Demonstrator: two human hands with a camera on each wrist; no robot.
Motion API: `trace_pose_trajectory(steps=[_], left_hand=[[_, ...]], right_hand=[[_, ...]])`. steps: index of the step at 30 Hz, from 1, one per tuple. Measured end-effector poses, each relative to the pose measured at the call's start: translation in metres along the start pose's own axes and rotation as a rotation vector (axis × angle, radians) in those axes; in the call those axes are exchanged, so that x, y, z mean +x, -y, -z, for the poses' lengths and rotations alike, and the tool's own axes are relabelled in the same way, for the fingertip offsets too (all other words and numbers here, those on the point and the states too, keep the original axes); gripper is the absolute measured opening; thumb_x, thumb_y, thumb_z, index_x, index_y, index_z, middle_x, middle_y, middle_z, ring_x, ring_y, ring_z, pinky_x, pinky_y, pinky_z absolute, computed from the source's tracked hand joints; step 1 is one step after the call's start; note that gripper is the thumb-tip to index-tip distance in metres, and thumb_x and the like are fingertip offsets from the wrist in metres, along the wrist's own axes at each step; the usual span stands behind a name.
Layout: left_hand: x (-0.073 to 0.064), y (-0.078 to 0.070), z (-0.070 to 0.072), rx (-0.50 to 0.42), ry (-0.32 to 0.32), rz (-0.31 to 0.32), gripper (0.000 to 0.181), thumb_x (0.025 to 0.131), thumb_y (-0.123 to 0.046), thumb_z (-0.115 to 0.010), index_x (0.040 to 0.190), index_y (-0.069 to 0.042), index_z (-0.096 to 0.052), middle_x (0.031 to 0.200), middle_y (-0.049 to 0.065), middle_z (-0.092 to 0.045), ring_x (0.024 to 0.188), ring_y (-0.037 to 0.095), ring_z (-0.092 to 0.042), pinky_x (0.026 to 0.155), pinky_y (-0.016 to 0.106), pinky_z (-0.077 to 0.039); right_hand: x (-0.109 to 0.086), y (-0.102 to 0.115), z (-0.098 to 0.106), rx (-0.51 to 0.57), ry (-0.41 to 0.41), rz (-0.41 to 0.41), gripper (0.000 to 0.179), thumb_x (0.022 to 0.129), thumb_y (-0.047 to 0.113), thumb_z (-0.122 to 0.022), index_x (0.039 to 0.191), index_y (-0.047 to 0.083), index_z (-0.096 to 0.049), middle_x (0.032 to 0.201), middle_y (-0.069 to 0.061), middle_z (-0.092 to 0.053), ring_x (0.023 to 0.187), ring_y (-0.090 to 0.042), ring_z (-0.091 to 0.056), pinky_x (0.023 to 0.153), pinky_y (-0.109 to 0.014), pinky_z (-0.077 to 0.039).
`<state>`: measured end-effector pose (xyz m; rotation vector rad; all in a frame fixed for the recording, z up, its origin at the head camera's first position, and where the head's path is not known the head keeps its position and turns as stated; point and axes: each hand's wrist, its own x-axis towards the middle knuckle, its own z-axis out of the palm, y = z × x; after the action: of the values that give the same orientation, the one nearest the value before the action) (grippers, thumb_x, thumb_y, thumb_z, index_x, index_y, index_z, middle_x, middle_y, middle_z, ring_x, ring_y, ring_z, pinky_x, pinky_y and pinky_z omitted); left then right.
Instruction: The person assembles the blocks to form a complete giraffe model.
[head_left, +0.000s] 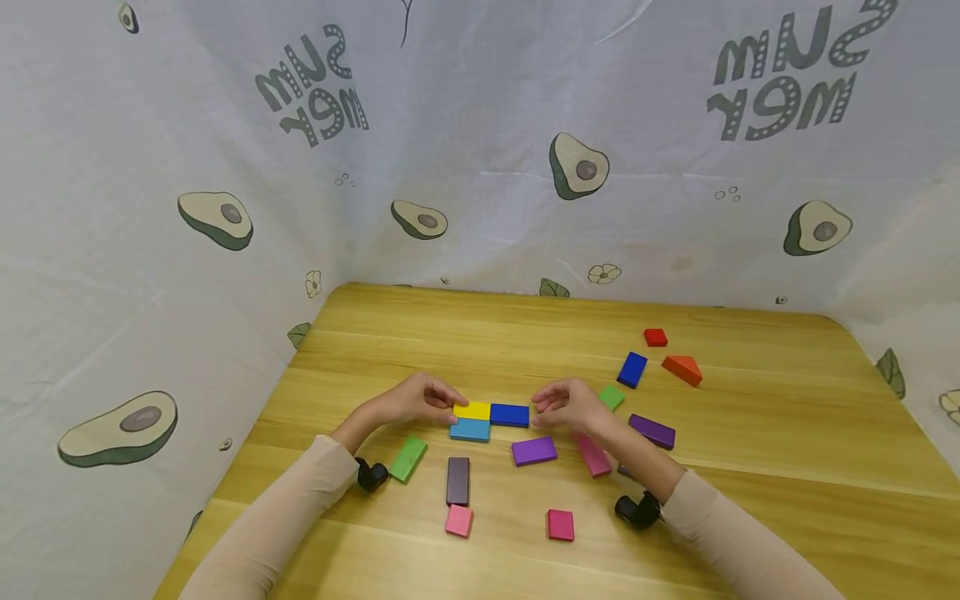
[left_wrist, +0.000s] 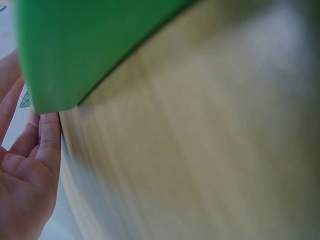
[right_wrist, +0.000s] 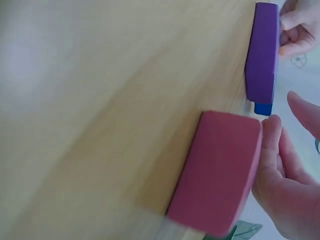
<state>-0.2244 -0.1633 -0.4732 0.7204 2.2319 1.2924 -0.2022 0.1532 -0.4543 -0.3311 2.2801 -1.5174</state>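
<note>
In the head view, my left hand [head_left: 414, 402] pinches the left end of a yellow block [head_left: 472, 410] between thumb and forefinger. A light blue block [head_left: 469, 430] lies against the yellow block's near side. At its right end sits a dark blue block [head_left: 510, 415]. My right hand [head_left: 573, 408] hovers just right of that dark blue block, thumb and forefinger apart, holding nothing. Below lies a purple block [head_left: 534, 451]. A pink block [right_wrist: 217, 170] is close up in the right wrist view, beside the right hand. A green block [left_wrist: 85, 50] fills the left wrist view's top.
Near the front lie a grey-brown block [head_left: 458, 481], a pink square [head_left: 459, 521] and a magenta square [head_left: 560, 525]. Toward the right are another blue block [head_left: 632, 369], an orange-red triangle [head_left: 683, 368], a red square [head_left: 656, 337] and a dark purple block [head_left: 652, 431]. A printed curtain [head_left: 480, 100] surrounds the wooden table [head_left: 405, 321].
</note>
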Motion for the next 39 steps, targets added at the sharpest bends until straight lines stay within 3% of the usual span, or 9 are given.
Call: trace_pose_trajectory(steps=[10,17,28,39], left_hand=[[0.001,0.001,0.0,0.007,-0.002,0.004,0.029,0.088,-0.004,-0.076,0.117,-0.004,-0.074,0.119,0.006,-0.07,0.101,0.015,-0.063,0.089,0.028,-0.052],[0.0,0.0,0.0,0.007,-0.001,-0.01,0.029,0.089,-0.004,-0.075,0.117,-0.001,-0.073,0.119,0.009,-0.069,0.103,0.017,-0.063,0.09,0.028,-0.052],[-0.001,-0.002,-0.001,0.006,0.001,-0.023,0.03,0.089,-0.004,-0.075,0.118,0.0,-0.073,0.12,0.011,-0.069,0.104,0.018,-0.064,0.09,0.028,-0.052],[0.0,-0.001,-0.001,-0.002,-0.003,-0.019,0.029,0.089,-0.004,-0.075,0.117,0.0,-0.073,0.12,0.01,-0.069,0.104,0.017,-0.063,0.09,0.028,-0.052]], right_hand=[[-0.016,-0.008,0.01,-0.011,0.078,0.094,0.03,0.083,0.001,-0.08,0.108,-0.012,-0.067,0.093,-0.016,-0.068,0.083,-0.023,-0.062,0.068,-0.025,-0.052],[-0.022,-0.018,0.013,0.0,0.135,0.102,0.039,0.081,0.008,-0.084,0.111,-0.011,-0.067,0.1,-0.02,-0.067,0.088,-0.025,-0.062,0.074,-0.024,-0.054],[-0.022,-0.024,0.014,-0.073,0.24,0.192,0.038,0.075,-0.001,-0.086,0.107,-0.01,-0.068,0.101,-0.017,-0.069,0.084,-0.025,-0.064,0.073,-0.026,-0.055],[-0.021,-0.025,0.013,-0.101,0.247,0.189,0.031,0.075,-0.006,-0.084,0.102,-0.009,-0.068,0.099,-0.015,-0.068,0.082,-0.021,-0.064,0.072,-0.025,-0.056]])
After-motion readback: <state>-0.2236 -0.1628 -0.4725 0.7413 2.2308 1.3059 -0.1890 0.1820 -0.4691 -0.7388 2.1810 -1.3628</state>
